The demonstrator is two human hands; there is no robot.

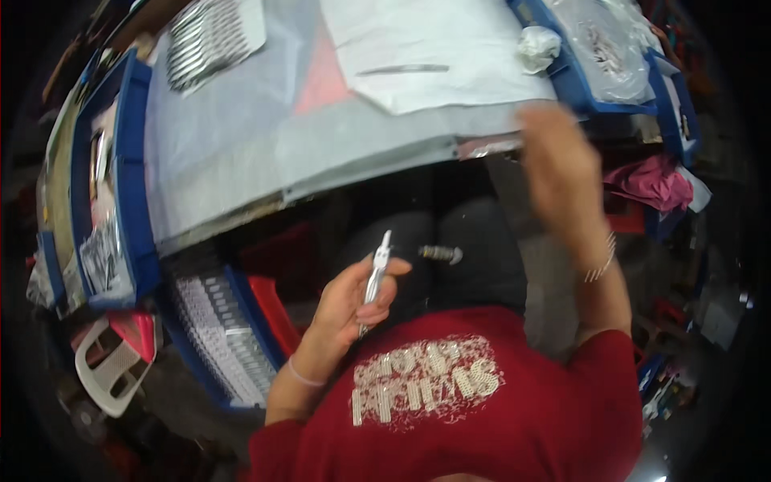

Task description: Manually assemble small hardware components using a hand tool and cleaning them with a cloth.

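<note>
My left hand (353, 297) is closed around a slim silver tool (376, 279), held in front of my red shirt. Its narrow pale tip points up toward the table. On my dark trousers, just right of that hand, lies a small shiny metal piece (440, 254), too small to make out. My right hand (558, 165) is raised at the right end of the table's near edge, close to a blue bin (569, 95). Motion smears its fingers, so whether it holds anything does not show.
White paper (450, 36) with a thin dark strip (403, 70) covers part of the table (241, 157). Rows of shiny metal pieces (213, 40) lie far left. Blue bins flank the table; a crate of metal parts (221, 337) stands below left. A crumpled white wad (538, 48) sits far right.
</note>
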